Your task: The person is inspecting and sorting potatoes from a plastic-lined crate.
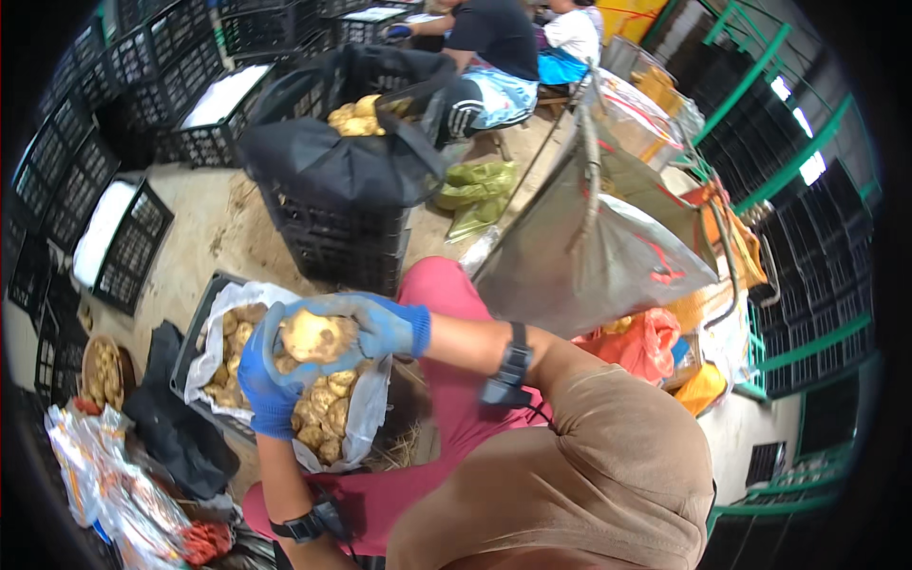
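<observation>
A large pale potato [312,336] with brown soil patches is held between my two gloved hands. My left hand [269,381], in a blue coated work glove, cups it from the near left. From the far right my right hand [374,326], gloved alike, wraps around it. Directly beneath is a black plastic crate [187,353] lined with white sheeting [374,420]. Several potatoes [324,410] fill the crate, partly hidden under my hands and forearms.
A tall black crate [342,246] with a dark cloth liner [335,167] holds more potatoes [360,117] ahead. To the right hangs a grey sheet sling [570,263]. Left are a potato basket [105,374], plastic wrappers [117,484] and stacked crates [60,171]. Other people [491,43] sit beyond.
</observation>
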`<state>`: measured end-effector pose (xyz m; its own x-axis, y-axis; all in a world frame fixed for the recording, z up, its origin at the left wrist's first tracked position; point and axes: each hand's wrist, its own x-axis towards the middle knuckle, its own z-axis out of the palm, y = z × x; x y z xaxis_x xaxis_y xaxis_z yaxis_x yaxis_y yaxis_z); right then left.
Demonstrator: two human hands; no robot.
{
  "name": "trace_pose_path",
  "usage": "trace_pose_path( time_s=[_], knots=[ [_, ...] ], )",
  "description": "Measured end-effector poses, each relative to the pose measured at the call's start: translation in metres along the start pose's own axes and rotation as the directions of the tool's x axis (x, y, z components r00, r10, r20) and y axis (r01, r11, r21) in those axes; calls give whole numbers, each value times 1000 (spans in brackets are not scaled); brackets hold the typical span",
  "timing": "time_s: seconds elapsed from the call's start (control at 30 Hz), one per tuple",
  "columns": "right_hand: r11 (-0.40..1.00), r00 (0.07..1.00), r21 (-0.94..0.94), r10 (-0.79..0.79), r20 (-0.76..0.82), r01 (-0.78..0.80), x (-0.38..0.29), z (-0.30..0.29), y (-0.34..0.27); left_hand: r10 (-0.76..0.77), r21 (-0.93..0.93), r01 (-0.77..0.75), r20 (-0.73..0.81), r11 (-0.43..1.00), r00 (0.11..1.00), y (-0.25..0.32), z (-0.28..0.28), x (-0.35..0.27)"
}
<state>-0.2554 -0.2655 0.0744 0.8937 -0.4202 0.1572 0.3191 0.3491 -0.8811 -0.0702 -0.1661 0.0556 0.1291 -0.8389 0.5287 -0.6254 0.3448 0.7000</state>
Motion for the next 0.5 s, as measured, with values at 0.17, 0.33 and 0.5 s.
trace_pose_path(
  time_s=[0.17, 0.33, 0.5],
  knots=[
    [997, 933, 74, -4, -361, 33, -83, 22, -122, -229, -62, 221, -199, 973, 953, -9, -3, -13],
    [705, 614, -548, -690, -383, 450, -135, -33, -295, -587, -495, 392, -337, 775, 736, -32, -26, -27],
    [664, 194, -252, -521, -831, 704, -172, -128, -429, -679, -520, 495, -252, 696, 690, -47, -45, -51]
  ],
)
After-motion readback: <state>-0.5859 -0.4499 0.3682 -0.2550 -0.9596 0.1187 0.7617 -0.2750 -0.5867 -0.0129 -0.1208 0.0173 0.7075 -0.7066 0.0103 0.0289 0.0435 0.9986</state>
